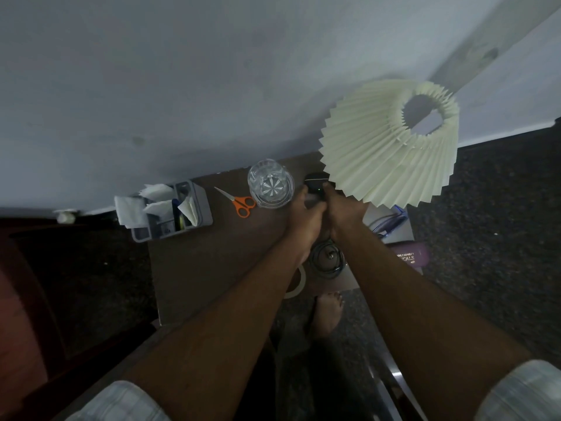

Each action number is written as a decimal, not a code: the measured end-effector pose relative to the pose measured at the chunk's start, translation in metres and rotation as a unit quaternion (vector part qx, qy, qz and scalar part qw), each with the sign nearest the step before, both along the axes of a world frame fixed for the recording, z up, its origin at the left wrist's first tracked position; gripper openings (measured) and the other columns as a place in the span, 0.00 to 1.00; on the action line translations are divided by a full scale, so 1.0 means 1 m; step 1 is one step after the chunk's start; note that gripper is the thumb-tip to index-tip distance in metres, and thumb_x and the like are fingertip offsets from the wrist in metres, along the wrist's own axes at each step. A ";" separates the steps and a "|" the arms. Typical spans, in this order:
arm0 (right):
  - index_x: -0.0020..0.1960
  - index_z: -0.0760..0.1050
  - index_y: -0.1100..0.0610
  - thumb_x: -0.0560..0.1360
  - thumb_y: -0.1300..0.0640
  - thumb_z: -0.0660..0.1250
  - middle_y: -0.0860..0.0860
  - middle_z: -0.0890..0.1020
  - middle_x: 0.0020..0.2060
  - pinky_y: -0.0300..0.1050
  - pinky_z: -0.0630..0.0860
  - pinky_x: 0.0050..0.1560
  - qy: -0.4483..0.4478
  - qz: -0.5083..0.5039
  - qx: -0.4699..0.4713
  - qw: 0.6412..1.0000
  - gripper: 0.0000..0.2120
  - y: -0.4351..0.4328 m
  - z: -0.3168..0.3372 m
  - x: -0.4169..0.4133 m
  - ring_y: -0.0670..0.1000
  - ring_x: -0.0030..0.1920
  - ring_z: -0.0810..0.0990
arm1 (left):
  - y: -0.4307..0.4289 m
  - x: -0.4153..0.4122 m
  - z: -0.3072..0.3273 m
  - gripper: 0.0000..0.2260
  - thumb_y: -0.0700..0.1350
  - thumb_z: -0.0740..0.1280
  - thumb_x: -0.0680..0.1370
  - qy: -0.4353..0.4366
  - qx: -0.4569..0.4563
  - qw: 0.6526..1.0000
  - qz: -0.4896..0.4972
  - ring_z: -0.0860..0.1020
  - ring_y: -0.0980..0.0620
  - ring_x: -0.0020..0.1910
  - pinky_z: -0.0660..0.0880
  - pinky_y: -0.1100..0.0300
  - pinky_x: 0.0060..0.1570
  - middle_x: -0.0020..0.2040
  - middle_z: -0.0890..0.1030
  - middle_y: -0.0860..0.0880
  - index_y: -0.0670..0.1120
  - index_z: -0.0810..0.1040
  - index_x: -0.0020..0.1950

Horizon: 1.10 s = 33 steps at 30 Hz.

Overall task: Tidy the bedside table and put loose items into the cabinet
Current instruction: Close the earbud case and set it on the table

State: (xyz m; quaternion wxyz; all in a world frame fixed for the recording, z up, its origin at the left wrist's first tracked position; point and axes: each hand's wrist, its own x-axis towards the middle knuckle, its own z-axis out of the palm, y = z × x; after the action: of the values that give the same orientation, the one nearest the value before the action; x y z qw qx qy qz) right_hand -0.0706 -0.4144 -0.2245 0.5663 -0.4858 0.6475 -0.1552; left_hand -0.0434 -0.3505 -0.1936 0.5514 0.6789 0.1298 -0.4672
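Note:
Both my hands meet at the back of the brown bedside table [194,268], around a small black case [314,186] with a green light on it. My left hand [305,220] grips its near side and my right hand [343,211] holds its right side. A coiled black cable [326,259] lies just below my wrists. Orange-handled scissors [241,202] lie left of a clear drinking glass [270,183]. A roll of tape [299,282] peeks out under my left forearm. A purple case [409,256] rests at the table's right edge.
A grey organizer [200,208] with tissues and pens stands at the table's back left corner. A cream pleated lampshade [391,147] leans over the back right. Papers and a blue pouch [391,220] lie under it. The wall is right behind. My bare foot [326,314] stands on the dark floor.

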 end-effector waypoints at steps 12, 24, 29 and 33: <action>0.48 0.80 0.55 0.75 0.59 0.72 0.50 0.85 0.48 0.49 0.78 0.59 0.007 0.012 -0.029 0.999 0.03 0.001 0.007 -0.001 0.53 0.54 0.83 | 0.003 -0.001 0.002 0.29 0.35 0.65 0.78 -0.016 0.004 1.000 0.007 0.82 0.49 0.54 0.79 0.50 0.60 0.55 0.81 0.49 0.48 0.64 0.78; 0.54 0.82 0.64 0.75 0.67 0.71 0.51 0.85 0.41 0.40 0.80 0.46 -0.064 0.081 -0.023 0.994 0.08 0.039 0.034 -0.058 0.41 0.39 0.83 | 0.040 -0.029 0.032 0.16 0.28 0.59 0.80 -0.022 -0.010 0.996 0.082 0.77 0.47 0.51 0.75 0.56 0.50 0.54 0.77 0.42 0.34 0.72 0.67; 0.54 0.81 0.65 0.76 0.68 0.71 0.63 0.85 0.45 0.50 0.81 0.51 -0.115 0.086 0.017 0.989 0.07 0.063 0.044 -0.085 0.55 0.44 0.82 | 0.077 -0.052 0.039 0.09 0.30 0.60 0.80 -0.038 0.006 0.994 0.103 0.78 0.56 0.32 0.73 0.65 0.34 0.41 0.80 0.46 0.41 0.77 0.55; 0.51 0.82 0.63 0.76 0.69 0.71 0.56 0.85 0.39 0.39 0.80 0.41 -0.123 0.143 0.021 0.982 0.06 0.082 0.045 -0.112 0.46 0.35 0.81 | 0.116 -0.082 0.032 0.10 0.31 0.64 0.78 -0.046 0.040 0.991 0.120 0.78 0.55 0.30 0.74 0.68 0.31 0.37 0.82 0.46 0.45 0.80 0.46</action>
State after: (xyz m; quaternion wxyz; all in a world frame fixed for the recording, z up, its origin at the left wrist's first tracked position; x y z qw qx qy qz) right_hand -0.1827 -0.3323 -0.1791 0.6683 -0.5383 0.4998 -0.1175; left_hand -0.1254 -0.2350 -0.1617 0.5816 0.7006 0.2033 -0.3599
